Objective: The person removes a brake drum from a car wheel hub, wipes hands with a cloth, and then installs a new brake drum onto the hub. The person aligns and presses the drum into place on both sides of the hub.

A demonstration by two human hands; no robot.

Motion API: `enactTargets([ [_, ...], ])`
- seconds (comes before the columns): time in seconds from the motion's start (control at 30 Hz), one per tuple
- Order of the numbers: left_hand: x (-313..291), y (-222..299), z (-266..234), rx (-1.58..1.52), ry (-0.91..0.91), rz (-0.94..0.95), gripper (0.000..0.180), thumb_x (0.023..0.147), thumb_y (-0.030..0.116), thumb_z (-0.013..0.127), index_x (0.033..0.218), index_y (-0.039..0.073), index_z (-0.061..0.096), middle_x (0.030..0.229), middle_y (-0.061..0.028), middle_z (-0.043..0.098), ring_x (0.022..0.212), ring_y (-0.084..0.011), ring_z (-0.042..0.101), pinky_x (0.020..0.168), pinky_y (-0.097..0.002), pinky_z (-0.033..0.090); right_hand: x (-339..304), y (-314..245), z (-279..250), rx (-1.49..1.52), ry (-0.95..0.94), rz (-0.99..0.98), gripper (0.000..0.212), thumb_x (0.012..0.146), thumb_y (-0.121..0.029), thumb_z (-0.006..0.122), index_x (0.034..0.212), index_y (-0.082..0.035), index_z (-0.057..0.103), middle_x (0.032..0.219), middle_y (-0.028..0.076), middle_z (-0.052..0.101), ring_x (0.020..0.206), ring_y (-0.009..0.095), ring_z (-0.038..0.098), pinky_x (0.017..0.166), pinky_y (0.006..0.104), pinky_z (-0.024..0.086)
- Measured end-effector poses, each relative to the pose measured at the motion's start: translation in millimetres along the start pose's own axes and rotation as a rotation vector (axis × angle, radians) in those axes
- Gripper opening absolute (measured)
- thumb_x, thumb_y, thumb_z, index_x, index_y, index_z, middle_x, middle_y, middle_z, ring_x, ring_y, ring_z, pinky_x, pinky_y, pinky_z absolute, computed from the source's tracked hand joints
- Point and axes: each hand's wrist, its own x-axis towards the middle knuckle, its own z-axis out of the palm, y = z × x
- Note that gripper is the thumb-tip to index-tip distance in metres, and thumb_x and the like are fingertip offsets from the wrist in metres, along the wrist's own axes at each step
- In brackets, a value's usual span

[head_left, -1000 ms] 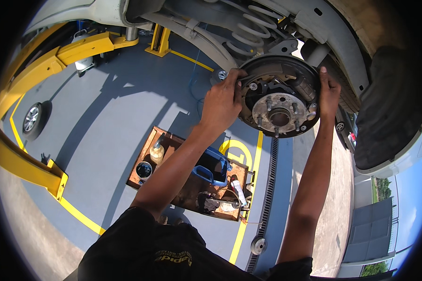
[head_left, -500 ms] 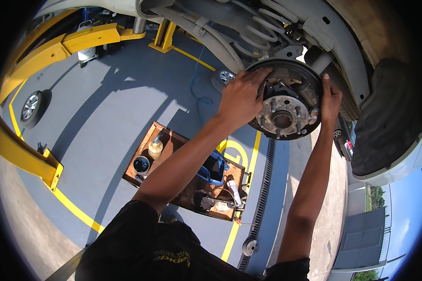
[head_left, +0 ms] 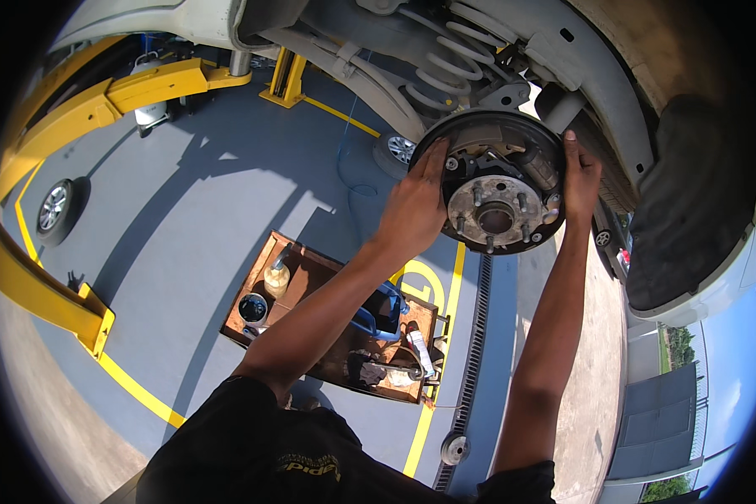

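An exposed drum brake assembly (head_left: 525, 160) sits under the raised car, with curved brake shoes inside a dark round backing plate. At its middle is a metal wheel hub (head_left: 484, 206) with several studs. My left hand (head_left: 416, 206) grips the left side of the assembly, its fingers pointing up along the edge and the thumb out of sight. Against the right rim, my right hand (head_left: 581, 178) is closed around the edge with the thumb upward; its other fingers are partly hidden. Both arms reach up from below.
A coil spring (head_left: 458, 63) hangs above the brake. Below stands a brown tool cart (head_left: 311, 252) with a spray bottle (head_left: 276, 279), a can (head_left: 253, 308) and a blue container (head_left: 382, 309). Yellow lift arms (head_left: 155, 84) are at left; a brake drum (head_left: 454, 448) lies on the floor.
My left hand has slid down and left, from the top of the brake assembly to its left side, uncovering the upper left shoe. My right hand stays at the right rim.
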Motion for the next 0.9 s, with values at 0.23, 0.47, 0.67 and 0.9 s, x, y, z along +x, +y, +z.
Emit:
enactTargets([
  [0.23,-13.2,5.2,2.6,-0.044,0.067,0.017,0.072,0.084,-0.011,0.058,0.155,-0.012,0.043,0.155,-0.0362,0.051,0.137,-0.0547,0.056,0.121,-0.0508,0.045,0.3,2.1,0.4,-0.005,0.002,-0.033,0.070,0.103,-0.058,0.070,0.124,0.008,0.077,0.103,0.019,0.080,0.102,0.020,0.071,0.100,0.0352,0.052],
  [0.47,-43.3,-40.3,4.7,-0.404,0.085,-0.202,0.068,0.091,-0.010,0.053,0.158,-0.007,0.044,0.146,-0.0355,0.060,0.140,-0.0485,0.057,0.120,-0.0493,0.045,6.0,10.8,0.1,-0.015,-0.013,-0.065,0.065,0.106,-0.057,0.066,0.106,0.007,0.080,0.089,0.009,0.074,0.083,0.015,0.061,0.086,0.0324,0.052],
  [0.67,-74.1,-32.4,15.1,-0.417,0.040,-0.471,0.054,0.107,0.000,0.046,0.161,-0.004,0.042,0.152,-0.0329,0.057,0.142,-0.0474,0.056,0.119,-0.0454,0.043,8.8,13.4,-1.1,-0.003,-0.025,-0.076,0.061,0.108,-0.055,0.065,0.090,0.003,0.070,0.083,0.004,0.065,0.079,0.014,0.054,0.079,0.0320,0.046],
  [0.9,-92.1,-49.4,43.4,-0.654,0.139,-0.454,0.057,0.109,-0.002,0.044,0.165,-0.003,0.035,0.153,-0.0322,0.057,0.142,-0.0461,0.057,0.118,-0.0446,0.044,7.4,8.8,2.1,-0.033,-0.008,-0.108,0.062,0.108,-0.052,0.065,0.072,-0.002,0.055,0.071,-0.002,0.048,0.071,0.011,0.039,0.066,0.0340,0.036],
])
